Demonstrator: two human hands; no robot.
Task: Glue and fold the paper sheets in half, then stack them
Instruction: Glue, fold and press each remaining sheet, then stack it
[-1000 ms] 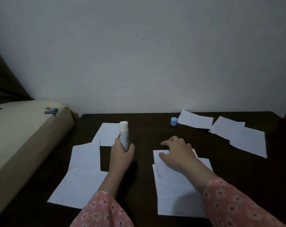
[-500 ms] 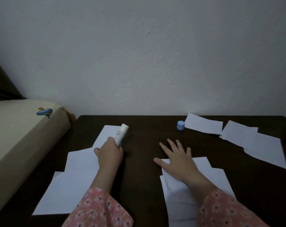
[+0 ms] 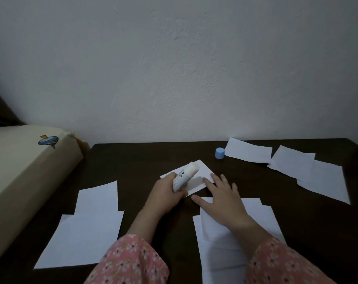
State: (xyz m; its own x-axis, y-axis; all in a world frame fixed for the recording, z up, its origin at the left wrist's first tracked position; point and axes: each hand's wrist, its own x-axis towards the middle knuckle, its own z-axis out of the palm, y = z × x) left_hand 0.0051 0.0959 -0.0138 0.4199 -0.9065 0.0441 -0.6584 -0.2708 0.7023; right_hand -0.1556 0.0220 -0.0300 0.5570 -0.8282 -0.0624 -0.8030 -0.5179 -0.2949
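Observation:
My left hand (image 3: 167,191) grips an uncapped white glue stick (image 3: 185,176), its tip lying over a small white sheet (image 3: 202,171) at the table's middle. My right hand (image 3: 223,194) lies flat with fingers spread, its fingertips on that sheet's right edge and its palm over a pile of white sheets (image 3: 264,214) at the near right. Two overlapping sheets (image 3: 92,222) lie at the near left. Several folded sheets (image 3: 309,171) are spread at the far right. The glue's blue cap (image 3: 219,153) stands near the back edge.
The dark wooden table (image 3: 133,160) stands against a white wall. A beige cushion (image 3: 20,171) with a small blue print borders the table's left side. My pink floral sleeves (image 3: 133,261) fill the lower frame.
A small sheet that lay at the left now lies in the middle. My left hand with the glue stick has moved right onto it, and my right hand has reached forward to its edge.

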